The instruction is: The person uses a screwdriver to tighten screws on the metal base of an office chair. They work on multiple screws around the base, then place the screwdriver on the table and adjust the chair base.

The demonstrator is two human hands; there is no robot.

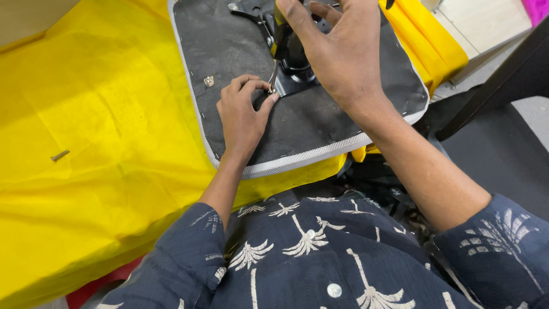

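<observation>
An upturned chair seat, dark grey underneath with a pale stapled edge, lies on a yellow cloth. A black metal bracket is mounted at its middle. My right hand grips a screwdriver with a black and yellow handle, its thin shaft pointing down at the bracket's corner. My left hand rests on the seat, its fingertips pinched around the shaft's tip where it meets the bracket.
A loose screw lies on the yellow cloth at the left. A metal insert sits in the seat base near the left edge. A black chair part stands at the right over grey floor.
</observation>
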